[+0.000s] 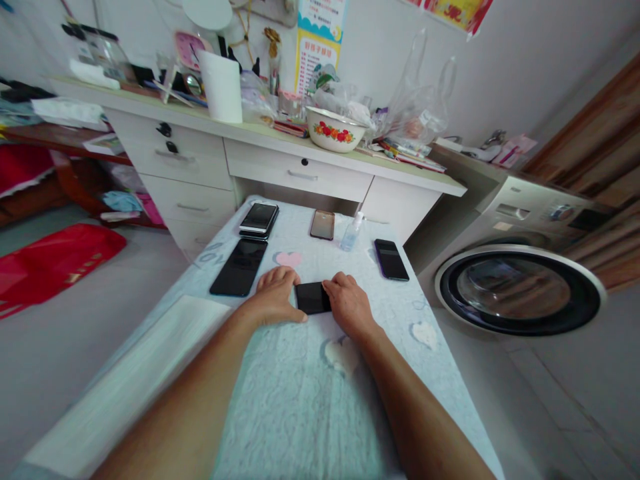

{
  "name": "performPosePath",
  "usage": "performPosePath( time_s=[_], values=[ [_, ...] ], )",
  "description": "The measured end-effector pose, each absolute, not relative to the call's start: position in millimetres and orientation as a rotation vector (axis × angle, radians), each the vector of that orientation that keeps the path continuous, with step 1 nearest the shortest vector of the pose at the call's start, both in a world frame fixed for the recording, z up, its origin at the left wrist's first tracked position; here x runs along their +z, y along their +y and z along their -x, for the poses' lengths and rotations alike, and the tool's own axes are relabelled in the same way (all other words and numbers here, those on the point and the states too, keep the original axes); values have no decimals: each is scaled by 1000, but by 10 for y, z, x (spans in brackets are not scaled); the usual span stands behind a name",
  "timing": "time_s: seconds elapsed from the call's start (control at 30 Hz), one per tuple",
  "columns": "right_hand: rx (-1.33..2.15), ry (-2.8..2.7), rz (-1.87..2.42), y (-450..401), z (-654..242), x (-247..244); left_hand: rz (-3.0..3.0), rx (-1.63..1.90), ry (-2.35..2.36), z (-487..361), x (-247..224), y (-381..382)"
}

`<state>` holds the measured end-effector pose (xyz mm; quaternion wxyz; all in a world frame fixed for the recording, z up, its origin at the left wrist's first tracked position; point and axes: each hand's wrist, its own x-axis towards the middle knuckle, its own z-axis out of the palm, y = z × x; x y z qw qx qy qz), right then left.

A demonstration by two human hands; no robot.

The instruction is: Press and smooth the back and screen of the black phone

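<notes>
A dark smartphone lies crosswise on the cloth-covered table between my two hands. My left hand grips its left end, with the thumb at the near edge and the fingers curled at the far side. At the other end, my right hand has its fingers bunched together and pressed on the phone's right edge. Whether anything small is under those fingers is hidden. Close by on the left lies a larger black tablet or phone. Beyond my hands stand a clear spray bottle and a brownish phone case.
Stacked phones sit at the table's far left, and another phone lies right. A whitish folded sheet runs along the left edge. Behind is a cluttered desk; a washing machine stands right.
</notes>
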<state>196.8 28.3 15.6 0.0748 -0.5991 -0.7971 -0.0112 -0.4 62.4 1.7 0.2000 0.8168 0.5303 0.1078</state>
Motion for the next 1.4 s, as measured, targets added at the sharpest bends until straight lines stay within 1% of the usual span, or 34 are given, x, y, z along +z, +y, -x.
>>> performPosePath(
  time_s=[0.57, 0.97, 1.4],
  values=[
    [-78, -2177, 2016, 379, -2376, 101, -2280, 303, 1467, 32, -23, 646],
    [-5, -2084, 2065, 372, -2453, 108, -2273, 312, 1458, 31, -11, 640],
    [-41, -2098, 2047, 332, -2482, 96, -2269, 295, 1446, 35, 11, 638]
  ],
)
